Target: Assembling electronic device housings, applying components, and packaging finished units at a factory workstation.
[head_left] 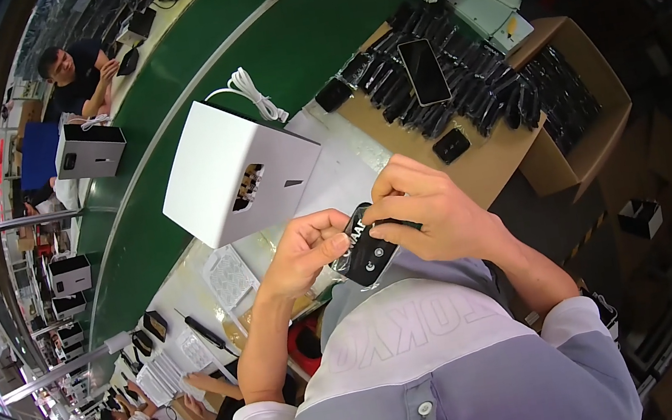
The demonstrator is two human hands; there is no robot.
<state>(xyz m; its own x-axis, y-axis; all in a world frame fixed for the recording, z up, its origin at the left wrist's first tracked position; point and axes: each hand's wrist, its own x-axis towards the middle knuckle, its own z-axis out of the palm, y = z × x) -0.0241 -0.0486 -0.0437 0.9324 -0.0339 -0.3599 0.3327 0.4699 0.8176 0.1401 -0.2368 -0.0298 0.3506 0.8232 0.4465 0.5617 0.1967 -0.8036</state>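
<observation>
A small black rectangular part [366, 250] in a clear plastic sleeve is held close to my chest. My left hand [303, 249] grips its left end with the thumb on top. My right hand [426, 210] pinches its upper right end with the fingers curled over it. Just beyond my hands stands a white box-shaped appliance [231, 169] with a slotted opening in its side and a coiled white cable [255, 92] behind it.
A cardboard tray [492, 158] to the right holds several black parts [473, 83] and a dark phone [424, 70]. A green conveyor belt [286, 36] runs behind, carrying another white appliance [90, 150]. One person sits across the belt, another works at lower left. A black screwdriver [205, 331] lies nearby.
</observation>
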